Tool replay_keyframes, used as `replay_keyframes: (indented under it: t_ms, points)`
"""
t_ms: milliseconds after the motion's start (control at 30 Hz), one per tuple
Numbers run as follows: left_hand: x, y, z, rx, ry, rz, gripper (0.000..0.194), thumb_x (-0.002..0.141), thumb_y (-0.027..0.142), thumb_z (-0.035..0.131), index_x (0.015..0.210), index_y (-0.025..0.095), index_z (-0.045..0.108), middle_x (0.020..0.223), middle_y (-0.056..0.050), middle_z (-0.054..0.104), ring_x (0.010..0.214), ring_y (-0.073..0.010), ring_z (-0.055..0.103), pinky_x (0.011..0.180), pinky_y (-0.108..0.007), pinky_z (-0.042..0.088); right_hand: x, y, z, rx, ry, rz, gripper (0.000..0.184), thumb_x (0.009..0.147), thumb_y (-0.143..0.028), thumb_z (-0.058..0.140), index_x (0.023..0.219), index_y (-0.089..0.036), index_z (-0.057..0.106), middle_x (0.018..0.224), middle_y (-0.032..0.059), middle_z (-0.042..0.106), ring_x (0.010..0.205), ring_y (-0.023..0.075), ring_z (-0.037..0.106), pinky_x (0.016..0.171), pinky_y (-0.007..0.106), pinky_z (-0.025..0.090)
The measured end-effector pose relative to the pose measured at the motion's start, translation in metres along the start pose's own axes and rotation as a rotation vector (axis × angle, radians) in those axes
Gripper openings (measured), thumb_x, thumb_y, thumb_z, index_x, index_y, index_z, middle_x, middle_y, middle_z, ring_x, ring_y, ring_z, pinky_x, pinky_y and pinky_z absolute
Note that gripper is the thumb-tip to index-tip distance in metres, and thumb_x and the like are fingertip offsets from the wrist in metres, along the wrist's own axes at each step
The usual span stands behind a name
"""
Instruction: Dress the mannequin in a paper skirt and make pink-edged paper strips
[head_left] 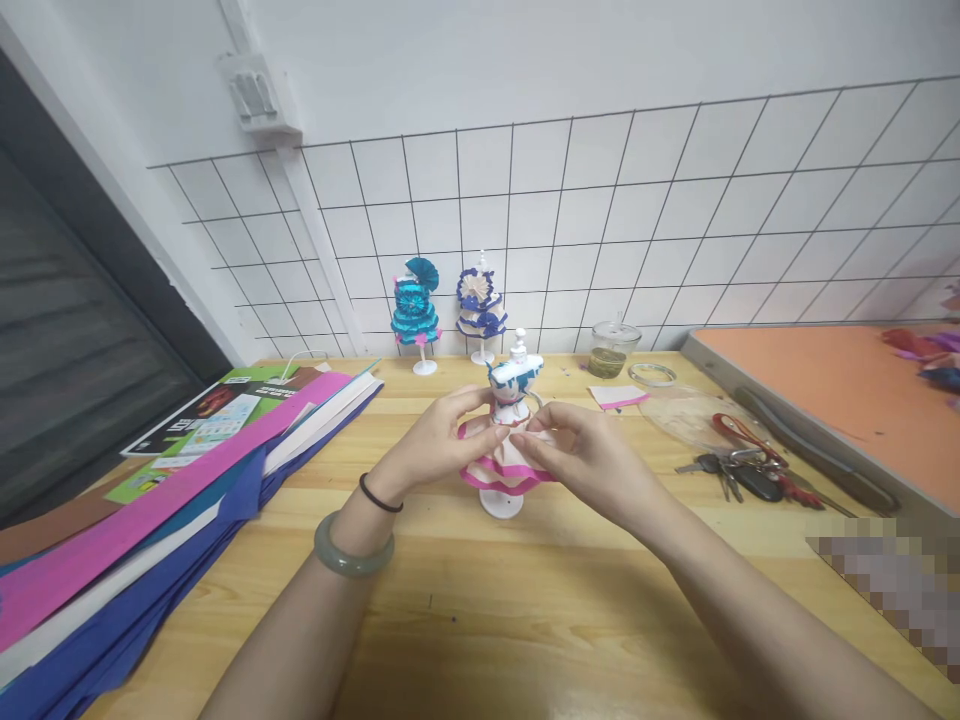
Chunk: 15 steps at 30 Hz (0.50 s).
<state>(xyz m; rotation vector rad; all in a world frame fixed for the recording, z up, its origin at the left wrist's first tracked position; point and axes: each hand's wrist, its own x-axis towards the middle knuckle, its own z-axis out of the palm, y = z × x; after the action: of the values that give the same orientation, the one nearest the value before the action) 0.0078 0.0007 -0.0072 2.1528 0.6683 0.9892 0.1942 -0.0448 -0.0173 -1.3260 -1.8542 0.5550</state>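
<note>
A small white dress form [518,345] stands on its round base [501,503] in the middle of the table. Its top is wrapped in white and blue paper. Around its waist hangs a white paper skirt [499,472] with a pink edge. My left hand [454,435] is closed around the left side of the skirt, thumb pressed at the waist. From the right, my right hand [574,440] pinches the skirt near the waist between thumb and fingers. Part of the form is hidden behind my fingers.
Two finished-looking dress forms, one teal [415,310] and one blue and cream [481,310], stand by the wall. Crepe paper sheets [300,410] lie left. On the right are a glass cup [611,350], keys [731,475], a pink-edged paper scrap [616,397] and an orange board [817,385].
</note>
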Motion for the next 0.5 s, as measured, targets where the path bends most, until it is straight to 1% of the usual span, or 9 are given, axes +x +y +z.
replay_keyframes:
  t_ms: [100,267,400,500]
  points:
    - [0.0001,0.0006,0.0001,0.009,-0.007,-0.007,0.034,0.080,0.024,0.057,0.113,0.016,0.058,0.120,-0.009,0.058,0.116,-0.0214,0.050,0.102,-0.034,0.035,0.0003,0.0006,0.0009,-0.006,-0.010,0.009,0.023,0.083,-0.042,0.050,0.075,-0.021,0.053,0.057,-0.0020,0.057,0.049,0.0125,0.050,0.046,0.024,0.036]
    - [0.0000,0.0022,0.0010,-0.007,-0.007,-0.006,0.037,0.078,0.027,0.062,0.113,0.016,0.058,0.120,-0.009,0.058,0.115,-0.0221,0.051,0.101,-0.034,0.037,0.0006,-0.0011,0.0009,-0.033,-0.001,0.006,0.023,0.083,-0.042,0.051,0.075,-0.021,0.052,0.060,-0.0009,0.059,0.052,0.0139,0.053,0.048,0.025,0.038]
    - [-0.0002,0.0007,0.0013,-0.021,0.006,-0.004,0.037,0.077,0.027,0.062,0.113,0.017,0.058,0.120,-0.008,0.059,0.114,-0.0226,0.052,0.100,-0.034,0.037,0.0008,-0.0026,-0.0003,-0.061,0.015,-0.018,0.025,0.082,-0.042,0.051,0.070,-0.020,0.053,0.061,-0.0004,0.059,0.054,0.0133,0.051,0.049,0.024,0.037]
    - [-0.0004,-0.0012,0.0010,-0.021,0.017,-0.027,0.036,0.078,0.027,0.061,0.112,0.017,0.059,0.120,-0.008,0.059,0.114,-0.0228,0.052,0.099,-0.034,0.038,0.0005,-0.0037,-0.0029,-0.036,-0.006,-0.001,0.023,0.082,-0.041,0.051,0.073,-0.020,0.056,0.061,-0.0013,0.059,0.052,0.0123,0.050,0.048,0.024,0.035]
